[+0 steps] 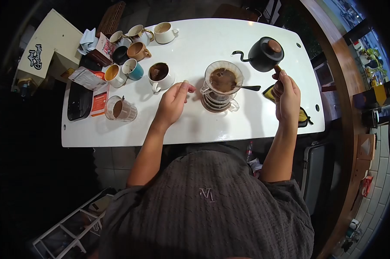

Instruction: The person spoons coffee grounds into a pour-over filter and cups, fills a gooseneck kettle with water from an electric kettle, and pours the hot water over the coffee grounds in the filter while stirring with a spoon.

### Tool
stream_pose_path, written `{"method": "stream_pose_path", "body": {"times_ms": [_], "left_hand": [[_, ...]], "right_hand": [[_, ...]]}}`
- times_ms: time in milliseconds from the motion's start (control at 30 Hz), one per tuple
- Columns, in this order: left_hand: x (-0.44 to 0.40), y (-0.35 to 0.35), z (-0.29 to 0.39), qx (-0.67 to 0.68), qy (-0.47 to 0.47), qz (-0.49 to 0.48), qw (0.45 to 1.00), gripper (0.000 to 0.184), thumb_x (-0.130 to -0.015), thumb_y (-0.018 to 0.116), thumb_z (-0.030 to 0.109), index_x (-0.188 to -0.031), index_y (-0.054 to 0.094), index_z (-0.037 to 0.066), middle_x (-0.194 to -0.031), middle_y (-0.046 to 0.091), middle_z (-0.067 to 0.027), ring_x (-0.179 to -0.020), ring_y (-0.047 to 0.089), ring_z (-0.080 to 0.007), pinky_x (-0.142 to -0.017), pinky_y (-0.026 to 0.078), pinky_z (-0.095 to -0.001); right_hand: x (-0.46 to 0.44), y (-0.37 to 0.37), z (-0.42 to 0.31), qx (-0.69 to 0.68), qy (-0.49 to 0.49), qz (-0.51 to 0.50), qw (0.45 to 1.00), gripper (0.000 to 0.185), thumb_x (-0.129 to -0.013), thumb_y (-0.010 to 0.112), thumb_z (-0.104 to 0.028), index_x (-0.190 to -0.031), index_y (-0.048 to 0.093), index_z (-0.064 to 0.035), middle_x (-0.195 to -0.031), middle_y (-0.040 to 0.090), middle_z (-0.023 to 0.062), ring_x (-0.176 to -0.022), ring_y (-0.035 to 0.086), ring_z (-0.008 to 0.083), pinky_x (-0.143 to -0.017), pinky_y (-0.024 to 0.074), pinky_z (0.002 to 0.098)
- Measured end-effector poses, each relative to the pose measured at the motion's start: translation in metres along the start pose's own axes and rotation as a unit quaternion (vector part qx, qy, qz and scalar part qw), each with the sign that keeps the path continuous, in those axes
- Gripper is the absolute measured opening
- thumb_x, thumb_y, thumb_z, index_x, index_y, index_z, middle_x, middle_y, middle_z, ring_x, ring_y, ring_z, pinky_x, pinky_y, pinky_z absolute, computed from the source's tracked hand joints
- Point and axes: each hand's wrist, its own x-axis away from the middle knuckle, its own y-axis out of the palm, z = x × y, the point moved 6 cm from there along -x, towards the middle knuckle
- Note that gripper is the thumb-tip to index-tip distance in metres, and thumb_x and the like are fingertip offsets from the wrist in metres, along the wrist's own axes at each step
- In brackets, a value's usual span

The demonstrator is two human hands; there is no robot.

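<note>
My right hand (286, 97) is wrapped round the handle of a black gooseneck kettle (264, 59) with a brown lid knob. The kettle is at the right of the table, its spout pointing left towards a clear coffee dripper (210, 71). Dark wet coffee (223, 80) with bubbles is inside the dripper, and a spoon (250, 87) leans in it, handle to the right. Beneath sits a glass server (215, 103). My left hand (172, 104) is left of the dripper, loosely curled, with nothing visible in it. A white mug (165, 82) with dark contents stands just beyond it.
Several mugs, including a teal cup (136, 72), cluster at the back left. A glass of brown powder (125, 111) stands near the front left edge, beside a black device (79, 103). A yellow-and-black cloth (305, 116) lies by my right wrist. The white table (190, 129) has rounded edges.
</note>
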Motion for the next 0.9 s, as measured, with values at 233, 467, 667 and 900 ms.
{"method": "stream_pose_path", "body": {"times_ms": [233,467,667,900], "left_hand": [[0.003,0.000,-0.001,0.001,0.008,-0.004,1.000,0.043,-0.103,0.035,0.034,-0.099,0.061,0.000,-0.076,0.050,0.0008,-0.071,0.044,-0.0073,-0.069,0.040,-0.0226],[0.004,0.005,-0.004,0.009,0.001,-0.017,1.000,0.041,-0.102,0.039,0.033,-0.100,0.062,0.000,-0.085,0.058,-0.0009,-0.072,0.046,-0.0083,-0.070,0.042,-0.0233],[0.005,0.007,-0.006,0.014,0.000,-0.015,1.000,0.040,-0.101,0.042,0.034,-0.102,0.063,0.000,-0.090,0.063,-0.0025,-0.073,0.049,-0.0095,-0.071,0.044,-0.0245],[0.007,0.013,0.006,0.015,0.003,-0.025,1.000,0.037,-0.102,0.038,0.032,-0.119,0.052,0.002,-0.101,0.058,-0.0047,-0.075,0.045,-0.0081,-0.073,0.042,-0.0224]], "right_hand": [[-0.011,-0.016,0.037,-0.057,0.038,0.032,0.997,0.030,-0.096,0.051,-0.026,-0.104,0.060,0.0022,-0.060,0.038,-0.0065,-0.051,0.030,0.0036,-0.048,0.0235,0.0213],[-0.021,-0.034,0.085,-0.049,0.051,0.062,0.996,0.028,-0.096,0.052,-0.025,-0.105,0.059,0.0004,-0.064,0.039,-0.0066,-0.052,0.030,0.0025,-0.049,0.0255,0.0204],[-0.021,-0.039,0.109,-0.032,0.079,0.067,0.994,0.025,-0.096,0.052,-0.027,-0.098,0.059,-0.0031,-0.060,0.035,-0.0088,-0.050,0.029,0.0033,-0.050,0.0241,0.0207],[-0.020,-0.042,0.123,-0.047,0.091,0.053,0.993,0.033,-0.095,0.052,-0.024,-0.113,0.059,0.0026,-0.068,0.042,-0.0049,-0.054,0.034,0.0032,-0.050,0.0280,0.0204]]}}
